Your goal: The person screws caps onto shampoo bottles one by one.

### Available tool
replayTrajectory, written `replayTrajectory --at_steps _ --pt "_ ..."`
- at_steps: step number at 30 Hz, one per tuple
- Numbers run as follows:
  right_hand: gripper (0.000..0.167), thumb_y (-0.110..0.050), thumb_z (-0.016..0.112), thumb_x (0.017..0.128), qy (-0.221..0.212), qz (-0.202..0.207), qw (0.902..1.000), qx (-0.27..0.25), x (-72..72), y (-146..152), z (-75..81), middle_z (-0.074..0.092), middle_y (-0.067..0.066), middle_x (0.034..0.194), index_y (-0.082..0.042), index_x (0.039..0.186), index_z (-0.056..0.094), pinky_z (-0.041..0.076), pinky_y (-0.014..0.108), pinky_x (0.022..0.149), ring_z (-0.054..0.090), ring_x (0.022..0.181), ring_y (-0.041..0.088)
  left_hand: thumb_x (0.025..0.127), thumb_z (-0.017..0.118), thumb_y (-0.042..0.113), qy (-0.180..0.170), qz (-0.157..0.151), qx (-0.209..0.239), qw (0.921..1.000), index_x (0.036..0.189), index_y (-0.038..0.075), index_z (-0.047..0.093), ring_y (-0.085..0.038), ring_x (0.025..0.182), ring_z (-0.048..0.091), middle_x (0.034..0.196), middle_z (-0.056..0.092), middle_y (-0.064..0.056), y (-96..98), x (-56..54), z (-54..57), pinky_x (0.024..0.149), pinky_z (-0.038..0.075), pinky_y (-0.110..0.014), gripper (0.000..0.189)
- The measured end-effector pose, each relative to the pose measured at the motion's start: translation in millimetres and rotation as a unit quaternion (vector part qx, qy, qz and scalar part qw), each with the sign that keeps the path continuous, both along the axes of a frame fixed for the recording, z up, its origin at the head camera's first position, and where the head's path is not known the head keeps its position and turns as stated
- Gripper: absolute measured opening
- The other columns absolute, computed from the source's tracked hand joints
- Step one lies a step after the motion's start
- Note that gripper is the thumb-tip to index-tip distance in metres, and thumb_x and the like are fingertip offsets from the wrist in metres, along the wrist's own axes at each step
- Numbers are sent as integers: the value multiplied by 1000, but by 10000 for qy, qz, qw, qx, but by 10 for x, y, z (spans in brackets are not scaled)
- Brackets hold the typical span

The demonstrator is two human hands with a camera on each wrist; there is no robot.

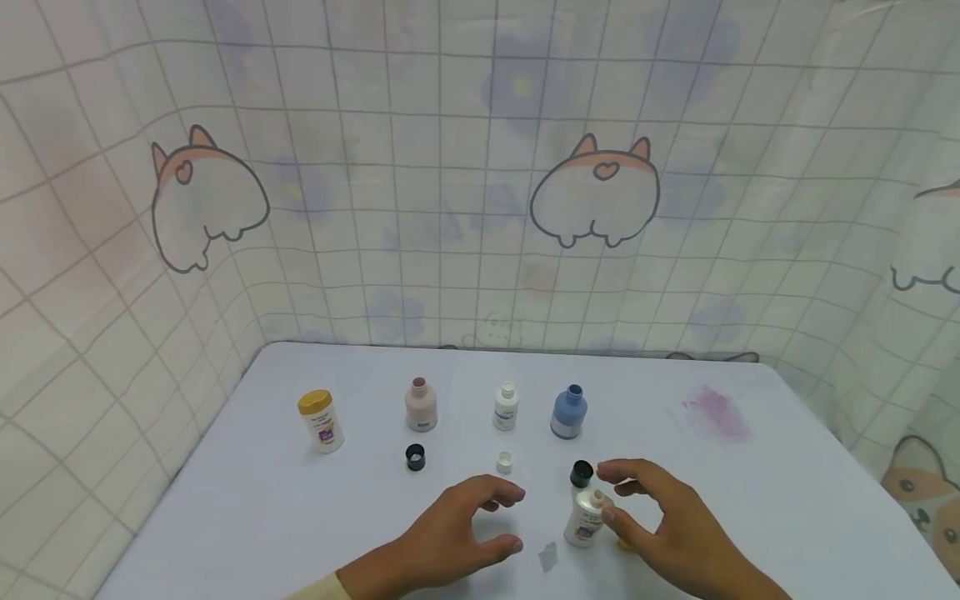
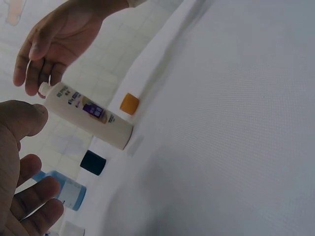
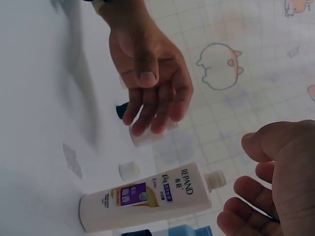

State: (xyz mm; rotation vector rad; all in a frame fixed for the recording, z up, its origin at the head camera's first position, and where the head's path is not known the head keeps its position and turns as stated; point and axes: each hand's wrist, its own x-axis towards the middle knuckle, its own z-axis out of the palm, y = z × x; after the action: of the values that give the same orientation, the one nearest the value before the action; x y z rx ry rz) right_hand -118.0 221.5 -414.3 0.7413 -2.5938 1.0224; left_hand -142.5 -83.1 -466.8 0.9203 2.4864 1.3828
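Note:
An uncapped white bottle with a purple label [image 1: 583,525] stands upright near the front of the table. My right hand [image 1: 667,521] is just right of its neck, fingers apart and loosely bent, holding nothing. In the right wrist view, a gap shows between those fingers and the bottle's threaded mouth [image 3: 216,180]. To the left of the bottle hovers my left hand [image 1: 461,533], thumb and fingers spread around empty air. A yellow cap [image 2: 129,103] lies beside the bottle's base, mostly hidden behind the right hand in the head view. Behind the bottle is a black cap [image 1: 581,474].
Uncapped blue [image 1: 569,414], small white [image 1: 506,410] and pink [image 1: 422,408] bottles stand in a back row. A white cap [image 1: 504,462] and another black cap [image 1: 416,457] lie before them. A yellow-capped white bottle [image 1: 324,429] stands far left. A pink stain [image 1: 717,412] marks the right side.

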Motion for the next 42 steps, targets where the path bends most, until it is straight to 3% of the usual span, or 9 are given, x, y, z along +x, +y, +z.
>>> replayTrajectory --at_steps 5,12,23,26,33,42 --pt "51 -11 81 89 46 14 10000 83 3 53 -25 65 -13 124 -29 132 59 57 30 89 66 102 6 94 78 33 54 -108 46 9999 134 15 60 -15 114 63 128 64 4 65 -14 -3 99 54 -33 47" --pt "63 0 82 83 155 -13 9997 166 -25 126 -74 66 -11 124 -28 134 58 57 27 88 66 101 7 93 78 36 -348 -42 -163 9993 135 18 60 -11 115 62 129 64 7 152 -52 -9 99 54 -32 48" --pt "55 -5 83 84 -23 -62 9997 255 -34 228 -170 66 -12 123 -23 130 60 60 36 83 68 96 10 93 78 38 -534 -60 -188 9984 136 20 60 -9 115 61 128 63 10 254 -81 -35 98 54 -30 50" --pt "52 -8 84 85 -135 -160 9993 320 -38 257 -207 67 -12 122 -23 129 61 60 37 83 68 97 12 93 78 37 -566 -86 -189 9982 136 20 60 -8 115 61 128 63 10 270 -86 -36 98 53 -30 50" --pt "46 -15 83 88 -889 -664 9927 465 -59 315 -254 67 -12 123 -24 128 63 58 43 87 67 100 14 93 78 37 -571 -176 -227 9980 136 21 59 -6 115 60 129 62 11 315 -108 -66 98 53 -28 49" --pt "40 -23 82 90 -1238 -638 9880 665 -101 394 -356 68 -12 121 -19 126 65 57 45 89 64 103 18 93 77 38 -722 -184 -298 9968 138 23 58 -3 114 59 128 62 15 418 -107 -85 97 54 -26 51"
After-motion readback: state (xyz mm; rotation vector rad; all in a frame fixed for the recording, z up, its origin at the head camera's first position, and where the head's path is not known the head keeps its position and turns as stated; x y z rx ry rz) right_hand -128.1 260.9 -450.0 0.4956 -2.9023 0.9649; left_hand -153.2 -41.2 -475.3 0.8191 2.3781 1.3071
